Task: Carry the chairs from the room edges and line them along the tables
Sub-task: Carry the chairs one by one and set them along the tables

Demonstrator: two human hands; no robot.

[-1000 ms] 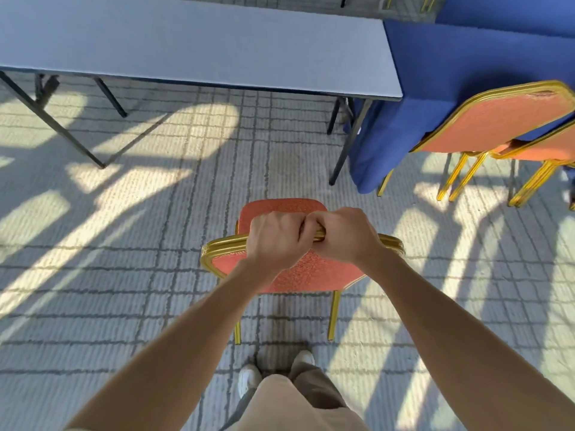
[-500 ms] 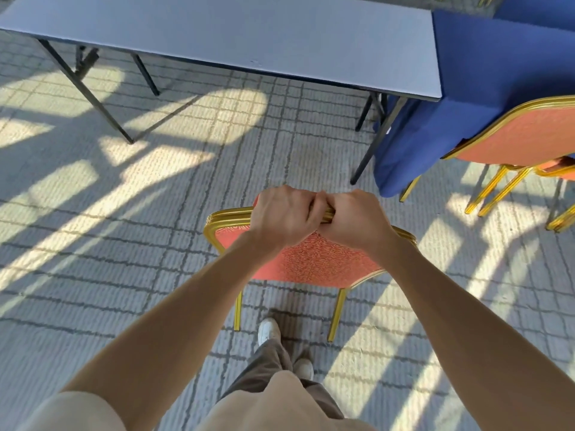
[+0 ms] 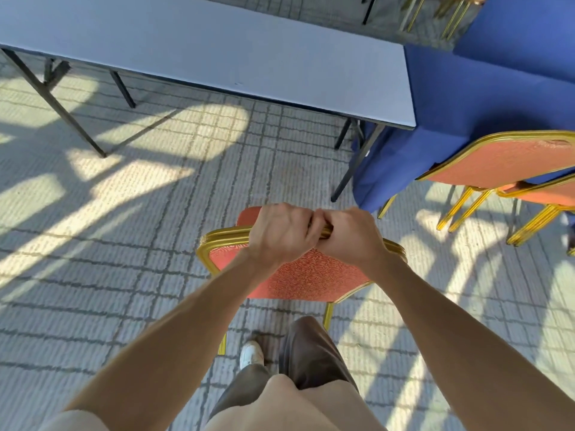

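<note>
A chair (image 3: 308, 275) with a red patterned cushion and a gold frame hangs in front of me, its backrest toward me. My left hand (image 3: 280, 234) and my right hand (image 3: 351, 236) grip the top rail of the backrest side by side, knuckles touching. Its seat is mostly hidden behind my hands. A long grey folding table (image 3: 217, 51) stretches across ahead. To its right stands a table under a blue cloth (image 3: 482, 98).
Two more red and gold chairs (image 3: 510, 163) stand at the blue table on the right. Black table legs (image 3: 354, 163) slant down near the grey table's right end. Patterned carpet with sun patches covers the floor. My legs and a white shoe (image 3: 250, 354) show below.
I have stepped forward with the chair; the grey table and the blue cloth have shifted in view. Both hands keep the same grip on the backrest.
</note>
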